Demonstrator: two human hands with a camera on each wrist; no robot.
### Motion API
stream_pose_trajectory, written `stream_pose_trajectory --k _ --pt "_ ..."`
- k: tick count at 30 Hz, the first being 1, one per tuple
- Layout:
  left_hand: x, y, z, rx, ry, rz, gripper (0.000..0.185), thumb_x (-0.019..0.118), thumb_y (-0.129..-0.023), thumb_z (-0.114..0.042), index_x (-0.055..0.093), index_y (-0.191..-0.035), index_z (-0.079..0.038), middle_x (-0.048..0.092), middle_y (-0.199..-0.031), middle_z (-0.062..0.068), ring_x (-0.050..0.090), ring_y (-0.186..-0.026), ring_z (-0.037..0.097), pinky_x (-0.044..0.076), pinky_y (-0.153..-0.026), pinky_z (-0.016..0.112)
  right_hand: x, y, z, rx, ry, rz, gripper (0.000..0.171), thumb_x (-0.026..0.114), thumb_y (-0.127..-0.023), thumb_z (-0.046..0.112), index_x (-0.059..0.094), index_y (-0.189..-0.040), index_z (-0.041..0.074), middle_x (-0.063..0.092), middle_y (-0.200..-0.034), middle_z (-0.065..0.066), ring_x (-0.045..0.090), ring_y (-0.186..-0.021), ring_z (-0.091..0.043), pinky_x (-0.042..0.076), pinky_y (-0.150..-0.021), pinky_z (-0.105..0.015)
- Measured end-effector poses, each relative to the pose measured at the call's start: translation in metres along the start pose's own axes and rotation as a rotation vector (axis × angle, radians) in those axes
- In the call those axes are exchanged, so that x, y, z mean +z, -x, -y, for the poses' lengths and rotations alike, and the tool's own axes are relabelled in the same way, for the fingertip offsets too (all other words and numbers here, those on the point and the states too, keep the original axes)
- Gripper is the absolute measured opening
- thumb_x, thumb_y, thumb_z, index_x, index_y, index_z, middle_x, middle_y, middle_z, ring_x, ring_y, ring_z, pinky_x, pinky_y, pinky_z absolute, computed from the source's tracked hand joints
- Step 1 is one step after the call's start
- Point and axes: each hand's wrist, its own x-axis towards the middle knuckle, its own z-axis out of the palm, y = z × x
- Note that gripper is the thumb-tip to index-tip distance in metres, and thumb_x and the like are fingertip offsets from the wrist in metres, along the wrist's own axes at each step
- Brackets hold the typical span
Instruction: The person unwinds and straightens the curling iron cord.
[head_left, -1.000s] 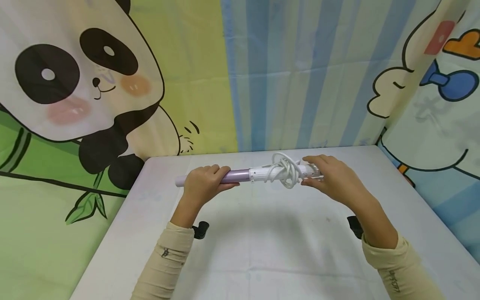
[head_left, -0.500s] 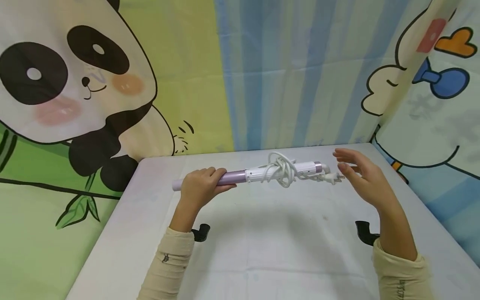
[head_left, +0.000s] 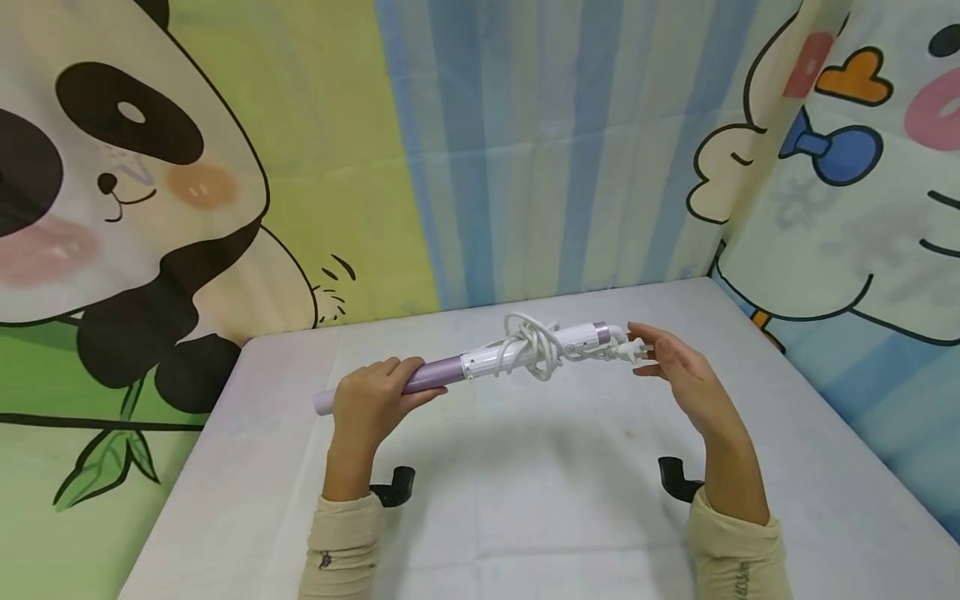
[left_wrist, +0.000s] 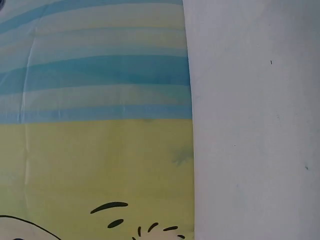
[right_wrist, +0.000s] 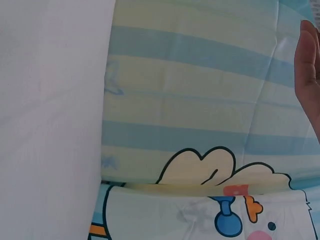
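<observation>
The left grip is curled round the wand, held over the counter. The right grip, fingers parted, is at the plug; contact is hard to tell.

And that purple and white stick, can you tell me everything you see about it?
The stick is long, straight and round, with a shiny purple part and a white part ending in a purple band. It looks like hard plastic or metal. A white cord is bundled around the white part, and its plug is by the far-right end. The left hand grips the purple part above the white table. The right hand's fingers are near the plug; touching is unclear.
</observation>
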Motion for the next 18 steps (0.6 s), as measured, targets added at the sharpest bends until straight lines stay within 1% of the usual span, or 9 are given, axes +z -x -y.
stream_pose_trajectory --k 2,5,8,11,14,16,18 --pt "0.0020 0.0020 0.0006 -0.013 0.006 -0.005 0.044 0.078 -0.060 -0.050 0.067 -0.084 -0.014 0.062 -0.060 0.001 0.050 -0.042 0.014 0.041 -0.041 0.029 -0.0002 -0.0028 -0.0011 -0.025 -0.017 0.013 0.040 0.028 -0.101 0.018 0.040 -0.134 -0.001 0.046 -0.124 0.008 0.052 -0.102 -0.001 0.045 -0.083 -0.014" --pt "0.0021 0.0077 0.0014 -0.027 0.012 0.003 0.044 0.078 -0.060 -0.049 0.066 -0.084 -0.014 0.063 -0.061 0.001 0.050 -0.043 0.014 0.041 -0.041 0.028 0.0014 -0.0040 -0.0029 -0.038 -0.035 0.044 0.039 0.028 -0.101 0.014 0.039 -0.133 -0.004 0.046 -0.124 0.012 0.053 -0.101 -0.002 0.045 -0.083 -0.015" --pt "0.0010 0.0097 0.0033 -0.038 0.018 0.002 0.045 0.079 -0.059 -0.049 0.066 -0.084 -0.013 0.063 -0.061 0.001 0.051 -0.043 0.014 0.041 -0.042 0.028 0.0025 -0.0049 -0.0028 -0.048 -0.045 0.066 0.038 0.028 -0.100 0.012 0.039 -0.132 -0.007 0.047 -0.125 0.013 0.054 -0.101 -0.003 0.045 -0.084 -0.015" --pt "-0.0006 0.0085 0.0049 -0.044 0.018 -0.003 0.045 0.080 -0.057 -0.048 0.067 -0.084 -0.014 0.062 -0.061 0.001 0.050 -0.043 0.014 0.040 -0.041 0.028 0.0025 -0.0064 -0.0010 -0.063 -0.068 0.078 0.038 0.029 -0.100 0.011 0.039 -0.132 -0.006 0.047 -0.126 0.012 0.054 -0.102 -0.004 0.045 -0.084 -0.015" --pt "-0.0022 0.0086 0.0052 -0.053 0.017 -0.002 0.045 0.081 -0.057 -0.048 0.067 -0.083 -0.014 0.062 -0.060 0.001 0.049 -0.043 0.014 0.040 -0.041 0.027 0.0031 -0.0075 -0.0010 -0.079 -0.121 0.077 0.037 0.030 -0.100 0.011 0.041 -0.131 -0.006 0.049 -0.125 0.008 0.053 -0.103 -0.005 0.045 -0.084 -0.016" --pt "-0.0023 0.0093 0.0055 -0.057 0.017 0.001 0.046 0.081 -0.056 -0.048 0.067 -0.083 -0.014 0.062 -0.060 0.001 0.049 -0.042 0.014 0.040 -0.041 0.028 0.0038 -0.0080 -0.0019 -0.085 -0.128 0.063 0.036 0.031 -0.100 0.010 0.042 -0.130 -0.005 0.050 -0.124 0.005 0.053 -0.103 -0.006 0.045 -0.084 -0.016" --pt "-0.0017 0.0101 0.0060 -0.059 0.015 0.003 0.046 0.081 -0.056 -0.048 0.067 -0.083 -0.014 0.062 -0.060 0.001 0.049 -0.042 0.014 0.040 -0.041 0.027 0.0048 -0.0081 -0.0027 -0.075 -0.107 0.030 0.034 0.033 -0.099 0.008 0.043 -0.129 -0.004 0.051 -0.120 0.005 0.053 -0.099 -0.007 0.046 -0.082 -0.016"
